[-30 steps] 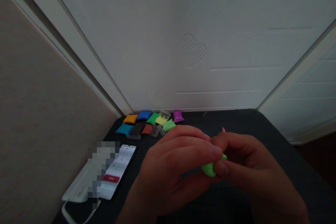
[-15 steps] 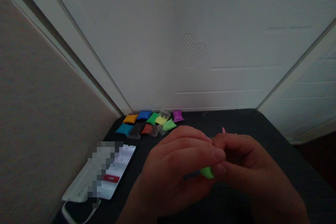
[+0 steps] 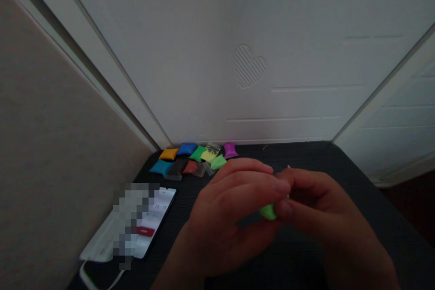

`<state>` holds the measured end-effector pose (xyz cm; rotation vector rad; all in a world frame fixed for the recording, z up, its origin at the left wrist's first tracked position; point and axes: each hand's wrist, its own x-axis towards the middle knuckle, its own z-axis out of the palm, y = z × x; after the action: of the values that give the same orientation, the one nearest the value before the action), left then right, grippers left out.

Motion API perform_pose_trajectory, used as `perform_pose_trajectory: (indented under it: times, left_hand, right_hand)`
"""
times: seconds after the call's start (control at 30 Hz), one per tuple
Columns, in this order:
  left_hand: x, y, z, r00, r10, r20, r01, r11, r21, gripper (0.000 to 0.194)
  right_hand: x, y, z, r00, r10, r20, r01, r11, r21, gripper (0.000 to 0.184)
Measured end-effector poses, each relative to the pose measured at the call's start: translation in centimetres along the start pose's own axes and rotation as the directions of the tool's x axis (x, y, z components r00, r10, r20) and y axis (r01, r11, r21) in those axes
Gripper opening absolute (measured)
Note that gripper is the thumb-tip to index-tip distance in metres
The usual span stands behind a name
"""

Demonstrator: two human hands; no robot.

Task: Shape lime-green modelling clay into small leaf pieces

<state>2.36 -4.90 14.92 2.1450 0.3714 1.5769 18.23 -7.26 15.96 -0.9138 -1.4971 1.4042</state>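
A small lump of bright green modelling clay (image 3: 268,211) is held between my two hands above the dark table. My left hand (image 3: 234,217) curls round it from the left, fingers over the top and thumb below. The thumb and index finger of my right hand (image 3: 322,213) pinch the clay from the right, touching my left fingertips. Most of the lump is hidden by the fingers. Just above the right index finger shows a tiny pink tip (image 3: 288,166); what it belongs to is hidden.
At the table's back left lie several small clay packets, among them a blue one (image 3: 186,149), an orange one (image 3: 169,153) and a purple one (image 3: 230,150). A phone (image 3: 149,231), partly blurred out, lies at the left with a white strap (image 3: 84,274) nearby. A white panelled surface (image 3: 204,54) stands behind.
Both hands have risen slightly, with the green clay still between them. Less of the pink tip now shows behind the right hand. The packets and phone have stayed in place.
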Motion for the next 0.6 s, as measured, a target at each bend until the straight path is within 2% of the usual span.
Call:
perform_pose_trajectory:
  times: [0.1, 0.2, 0.27, 0.43, 0.6]
  left_hand:
    - [-0.3, 0.0, -0.1, 0.994, -0.086, -0.06, 0.085, 0.996, -0.01, 0.064]
    - [-0.4, 0.3, -0.3, 0.97, -0.225, -0.088, 0.224, 0.974, -0.025, 0.055]
    - [-0.3, 0.4, -0.4, 0.958, -0.271, -0.097, 0.271, 0.963, -0.012, 0.047]
    - [0.2, 0.4, -0.3, 0.974, -0.201, -0.106, 0.21, 0.975, 0.078, 0.025]
    - [0.3, 0.5, 0.0, 0.979, -0.132, -0.154, 0.16, 0.969, 0.186, 0.027]
  right_hand:
    - [-0.1, 0.2, 0.1, 0.993, -0.048, -0.107, 0.046, 0.999, -0.014, 0.006]
    - [-0.2, 0.0, 0.3, 0.966, -0.163, -0.199, 0.15, 0.986, -0.08, 0.002]
    - [-0.1, -0.4, 0.4, 0.957, -0.215, -0.195, 0.18, 0.966, -0.184, 0.003]
    - [-0.1, -1.0, 0.1, 0.914, -0.386, -0.125, 0.293, 0.842, -0.454, 0.017]
    - [0.0, -0.5, 0.0, 0.887, -0.452, -0.094, 0.336, 0.771, -0.541, 0.022]
